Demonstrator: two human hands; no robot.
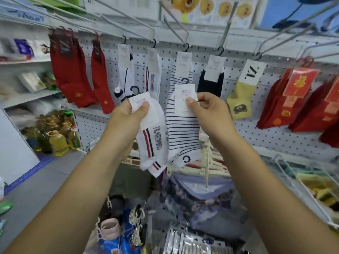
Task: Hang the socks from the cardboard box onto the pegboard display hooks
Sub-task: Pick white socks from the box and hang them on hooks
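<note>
Left hand (132,114) pinches the paper header card (140,104) of a white sock (154,143) between thumb and fingers. This sock carries a red-and-navy side stripe and dark lettering, and it hangs toe down. Right hand (207,109) pinches the top card of a banded sock (183,136), white with thin dark lines, with the thumb on the card's front face. Each held sock has a small black plastic hanger (135,89) above its card.

Head view, centre: both held socks hang side by side, close together, in front of the pegboard (266,132) and below its row of wire hooks (185,36).

Head view, upper area: the hooks carry, from left to right, red socks (71,74), two white pairs (126,74), a hung striped pair (182,70), a black pair (211,81), a yellow-green pair (242,96) and red packs (293,99). The banded sock overlaps the lower part of the hung striped pair.

Head view, lower area: oil bottles (58,143) stand at the left on the floor. A brown edge (133,160) just below the white sock may be the cardboard box; blur prevents confirmation
</note>
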